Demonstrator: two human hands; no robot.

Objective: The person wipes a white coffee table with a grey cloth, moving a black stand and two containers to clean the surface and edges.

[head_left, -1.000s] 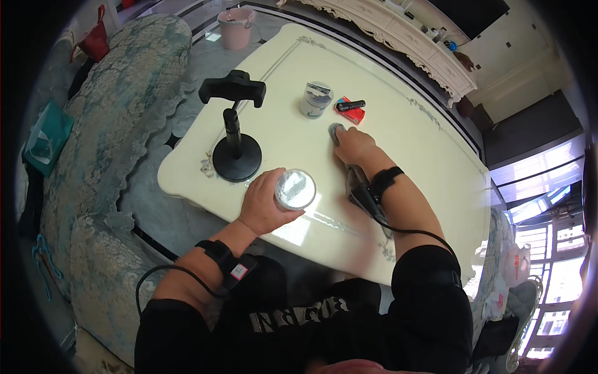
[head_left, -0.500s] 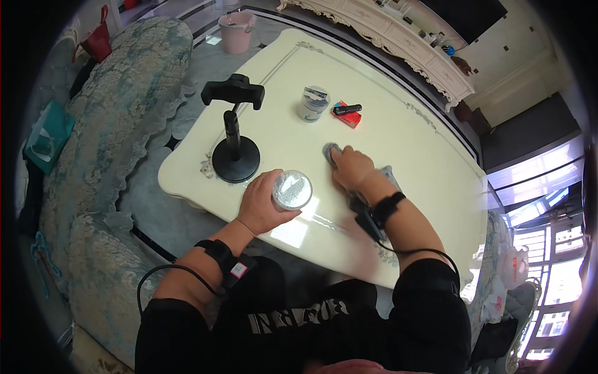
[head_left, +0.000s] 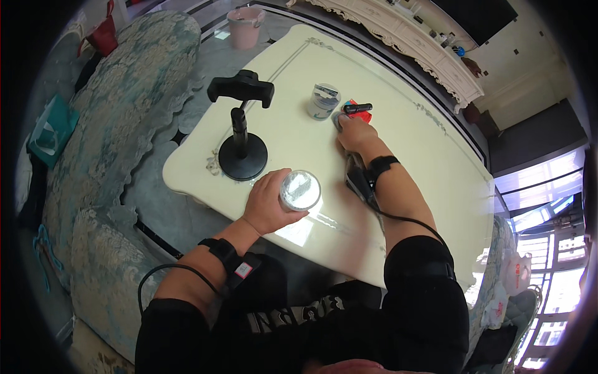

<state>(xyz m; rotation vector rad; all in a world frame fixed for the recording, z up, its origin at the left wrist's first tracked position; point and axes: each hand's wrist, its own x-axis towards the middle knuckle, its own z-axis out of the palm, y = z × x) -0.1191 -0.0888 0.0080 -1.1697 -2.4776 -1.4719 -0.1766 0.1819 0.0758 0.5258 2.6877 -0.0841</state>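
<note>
My left hand [head_left: 273, 201] is wrapped round a round jar [head_left: 299, 191] with a shiny, silvery top, near the table's front edge. My right hand [head_left: 357, 134] reaches across the table, its fingers closed on a small grey round thing [head_left: 338, 120]; its kind cannot be made out. Just left of those fingers stands a clear plastic tub [head_left: 323, 103] with grey and white contents. Close beyond my right hand, a small black flashlight [head_left: 358, 108] lies on a red packet [head_left: 365, 117].
A black phone stand [head_left: 243, 156] with a round base stands on the cream table [head_left: 430, 187], left of the jar. Past the table are a pink bucket [head_left: 245, 28] and a carved white cabinet [head_left: 398, 40]. A patterned sofa [head_left: 137, 68] runs along the left.
My right hand has moved away from me with the grey thing, to beside the tub and the red packet. My left hand still holds the jar in nearly the same place.
</note>
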